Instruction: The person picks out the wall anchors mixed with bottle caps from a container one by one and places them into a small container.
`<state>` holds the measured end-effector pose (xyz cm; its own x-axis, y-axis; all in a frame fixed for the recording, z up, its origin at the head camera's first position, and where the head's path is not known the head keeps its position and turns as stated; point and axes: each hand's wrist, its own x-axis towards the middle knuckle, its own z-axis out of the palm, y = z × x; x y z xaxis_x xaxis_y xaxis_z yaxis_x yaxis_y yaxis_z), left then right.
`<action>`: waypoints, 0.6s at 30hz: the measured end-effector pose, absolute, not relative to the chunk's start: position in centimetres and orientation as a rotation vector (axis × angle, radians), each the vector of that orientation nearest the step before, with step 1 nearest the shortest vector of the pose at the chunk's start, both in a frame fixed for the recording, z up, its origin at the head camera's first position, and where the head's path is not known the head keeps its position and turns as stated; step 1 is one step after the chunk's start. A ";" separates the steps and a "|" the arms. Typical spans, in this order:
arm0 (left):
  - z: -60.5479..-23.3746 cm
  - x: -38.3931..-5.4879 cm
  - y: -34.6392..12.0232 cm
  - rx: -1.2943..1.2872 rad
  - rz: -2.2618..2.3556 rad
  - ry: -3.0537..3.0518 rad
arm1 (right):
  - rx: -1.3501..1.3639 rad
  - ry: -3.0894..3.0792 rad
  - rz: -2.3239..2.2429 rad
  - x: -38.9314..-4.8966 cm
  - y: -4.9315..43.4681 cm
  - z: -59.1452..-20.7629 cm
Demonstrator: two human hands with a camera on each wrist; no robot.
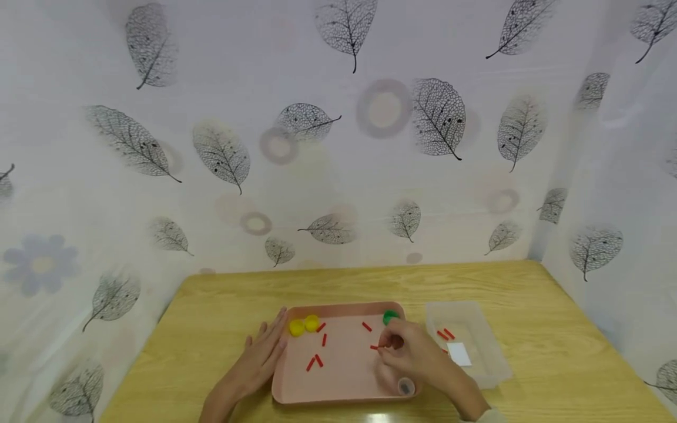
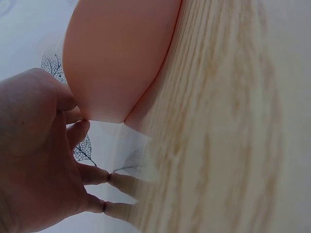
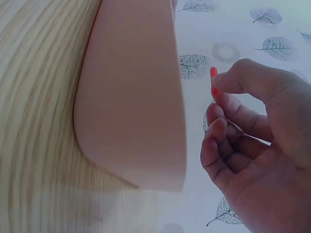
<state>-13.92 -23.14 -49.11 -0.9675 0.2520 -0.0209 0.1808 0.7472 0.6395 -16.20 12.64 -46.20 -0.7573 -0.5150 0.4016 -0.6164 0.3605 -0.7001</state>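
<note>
My right hand (image 1: 418,352) is over the right side of a pink tray (image 1: 346,367). Its thumb and index finger pinch a short red stick (image 3: 214,83), while the other fingers curl in toward the palm in the right wrist view. My left hand (image 1: 259,358) rests at the tray's left edge, fingers extended and touching the rim. Several loose red sticks (image 1: 324,339) lie scattered on the tray. Two yellow round pieces (image 1: 297,327) sit in its back left corner. At the back right is a green round piece (image 1: 390,316), partly behind the right hand.
A small clear round piece (image 1: 406,386) is in the tray's front right corner. Right of the tray stands a translucent bin (image 1: 492,352) with a few red sticks (image 1: 448,333) and a white square (image 1: 458,354). Leaf-patterned curtains border the wooden table (image 1: 238,294).
</note>
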 end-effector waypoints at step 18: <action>-49.3 -14.1 -23.2 0.359 1.005 2.835 | 0.986 -2.527 1.270 -17.6 16.4 -45.0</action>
